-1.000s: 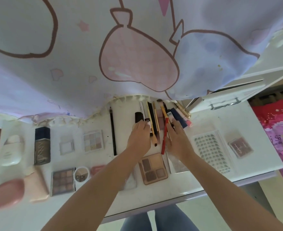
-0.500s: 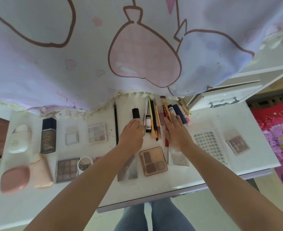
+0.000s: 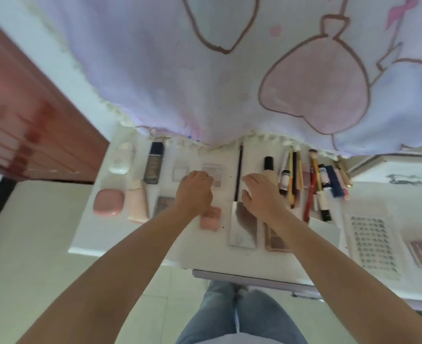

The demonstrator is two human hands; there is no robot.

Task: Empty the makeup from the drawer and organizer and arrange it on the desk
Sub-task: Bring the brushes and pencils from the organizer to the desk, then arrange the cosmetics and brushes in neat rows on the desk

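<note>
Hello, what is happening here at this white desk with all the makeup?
A person is laying makeup out in rows on the white desk. The left hand rests over a pale eyeshadow palette; the right hand sits between a thin black pencil and a black-capped beige tube. Whether either hand grips anything is unclear. Pencils and brushes lie bunched to the right, a pink rounded compact on the left.

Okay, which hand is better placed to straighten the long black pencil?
Probably the right hand: its fingers lie right beside the long black pencil. The left hand sits farther left, over the small palettes.
</note>
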